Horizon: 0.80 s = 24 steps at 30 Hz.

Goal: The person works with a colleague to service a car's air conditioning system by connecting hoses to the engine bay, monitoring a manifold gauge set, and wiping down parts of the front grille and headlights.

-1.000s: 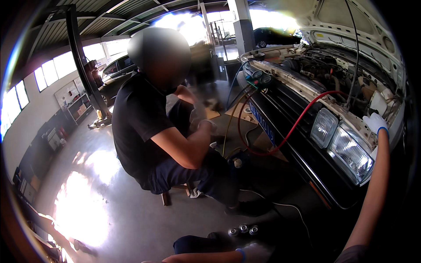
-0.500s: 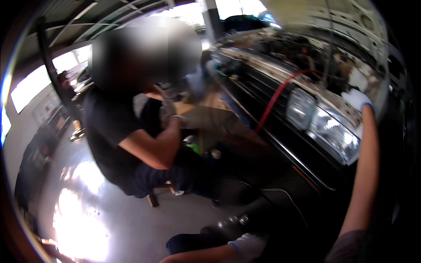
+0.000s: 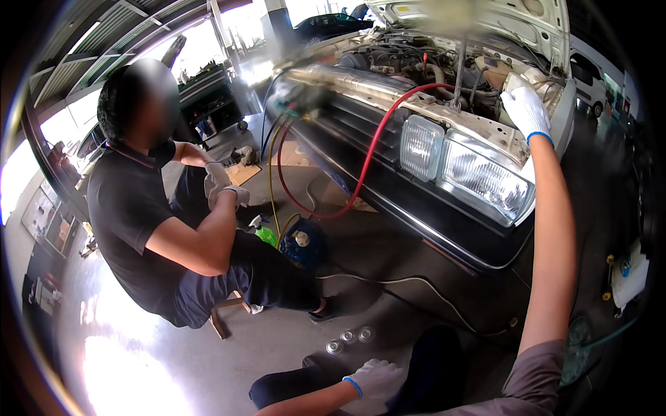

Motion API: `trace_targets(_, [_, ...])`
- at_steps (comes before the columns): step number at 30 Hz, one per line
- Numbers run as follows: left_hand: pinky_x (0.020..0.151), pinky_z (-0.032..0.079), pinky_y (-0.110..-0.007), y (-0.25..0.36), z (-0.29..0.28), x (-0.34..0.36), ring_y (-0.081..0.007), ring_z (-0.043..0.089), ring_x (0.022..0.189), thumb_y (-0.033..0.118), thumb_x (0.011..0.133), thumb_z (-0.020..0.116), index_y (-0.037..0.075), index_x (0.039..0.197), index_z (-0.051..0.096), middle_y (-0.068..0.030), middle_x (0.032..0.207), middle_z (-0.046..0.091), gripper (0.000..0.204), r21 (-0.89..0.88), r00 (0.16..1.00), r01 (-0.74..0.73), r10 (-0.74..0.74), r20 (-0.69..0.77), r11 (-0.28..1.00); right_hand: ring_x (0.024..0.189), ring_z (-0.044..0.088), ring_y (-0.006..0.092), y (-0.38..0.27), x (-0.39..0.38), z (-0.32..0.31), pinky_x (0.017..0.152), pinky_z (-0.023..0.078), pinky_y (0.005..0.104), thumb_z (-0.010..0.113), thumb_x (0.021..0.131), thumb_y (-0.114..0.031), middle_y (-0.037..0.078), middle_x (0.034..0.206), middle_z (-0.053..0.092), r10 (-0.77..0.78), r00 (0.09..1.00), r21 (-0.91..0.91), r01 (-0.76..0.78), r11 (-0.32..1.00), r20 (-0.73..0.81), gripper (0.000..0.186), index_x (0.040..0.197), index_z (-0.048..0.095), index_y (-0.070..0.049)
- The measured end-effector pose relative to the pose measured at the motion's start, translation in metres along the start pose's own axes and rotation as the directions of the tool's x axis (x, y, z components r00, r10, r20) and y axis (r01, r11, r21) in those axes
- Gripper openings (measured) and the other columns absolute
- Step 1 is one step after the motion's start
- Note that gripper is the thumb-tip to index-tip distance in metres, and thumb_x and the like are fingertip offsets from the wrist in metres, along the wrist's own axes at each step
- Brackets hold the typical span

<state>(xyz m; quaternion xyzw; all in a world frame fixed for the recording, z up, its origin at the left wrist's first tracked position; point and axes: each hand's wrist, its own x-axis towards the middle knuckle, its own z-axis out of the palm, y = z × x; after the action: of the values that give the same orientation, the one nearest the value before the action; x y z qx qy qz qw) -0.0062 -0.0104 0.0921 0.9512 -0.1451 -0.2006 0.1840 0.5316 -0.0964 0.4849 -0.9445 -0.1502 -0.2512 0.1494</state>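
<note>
1. Head view, right hand: the gloved right hand (image 3: 526,109) is at the near right corner of the engine bay (image 3: 388,62), beyond the headlight (image 3: 483,177) and next to a pale container (image 3: 540,78); its fingers point away from the wearer, but how far they open and whether they grip anything cannot be told
2. Head view, left hand: the gloved left hand (image 3: 377,378) is low in the near area, by the wearer's dark trouser leg (image 3: 431,367); its fingers look loosely curled, and whether they hold anything cannot be told
3. Head view, car: the light-coloured car (image 3: 361,132) stands at the right, hood (image 3: 399,10) raised, with a red hose (image 3: 374,144) running from the engine bay over its front
4. Head view, floor: three small cans (image 3: 348,335) stand left of and beyond the left hand; farther off are a blue unit (image 3: 305,251) and a green spray bottle (image 3: 266,234)
5. Head view, left side: a co-worker (image 3: 128,197) sits on a low stool (image 3: 218,323), gloved hands together
</note>
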Motion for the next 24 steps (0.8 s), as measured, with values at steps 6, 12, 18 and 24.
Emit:
trace_targets(6, [0.078, 0.064, -0.053, 0.004, 0.009, -0.010, -0.0387, 0.079, 0.090, 0.025, 0.097, 0.064, 0.005, 0.100, 0.070, -0.0169, 0.094, 0.077, 0.021, -0.020, 0.955, -0.072, 0.063, -0.291, 0.997, 0.123, 0.074, 0.0452, -0.005, -0.017, 0.003, 0.108, 0.056, 0.0554, 0.066, 0.100, -0.056, 0.026, 0.131, 0.077, -0.085, 0.959, -0.113, 0.119, 0.986, 0.272, 0.059, 0.115, 0.084, -0.002])
trace_targets(12, [0.076, 0.064, -0.053, 0.006, 0.008, -0.017, -0.0388, 0.080, 0.088, 0.025, 0.096, 0.065, 0.005, 0.098, 0.070, -0.0170, 0.092, 0.076, 0.020, -0.015, 0.938, -0.073, 0.064, -0.341, 0.997, 0.125, 0.074, 0.0450, -0.013, -0.022, -0.002, 0.109, 0.056, 0.0547, 0.064, 0.100, -0.055, 0.028, 0.134, 0.076, -0.080, 0.953, -0.132, 0.123, 0.984, 0.294, 0.060, 0.116, 0.084, -0.001])
trace_targets(18, [0.081, 0.064, -0.054, 0.016, -0.022, -0.027, -0.0406, 0.080, 0.092, 0.026, 0.094, 0.070, 0.005, 0.105, 0.072, -0.0180, 0.099, 0.079, 0.024, -0.102, 0.976, -0.049, 0.026, -0.215, 0.994, 0.125, 0.073, 0.0455, -0.008, -0.024, -0.004, 0.110, 0.055, 0.0555, 0.063, 0.100, -0.053, 0.027, 0.134, 0.076, -0.084, 0.953, -0.143, 0.130, 0.981, 0.292, 0.058, 0.115, 0.084, 0.000])
trace_targets(24, [0.086, 0.064, -0.053, 0.013, -0.008, -0.020, -0.0402, 0.080, 0.097, 0.028, 0.096, 0.069, 0.006, 0.112, 0.072, -0.0168, 0.103, 0.079, 0.027, -0.090, 0.989, -0.006, -0.007, -0.145, 0.996, 0.122, 0.073, 0.0473, -0.011, -0.023, -0.007, 0.107, 0.058, 0.0560, 0.062, 0.103, -0.047, 0.027, 0.129, 0.077, -0.076, 0.997, -0.087, 0.078, 0.993, 0.026, 0.051, 0.126, 0.080, -0.004])
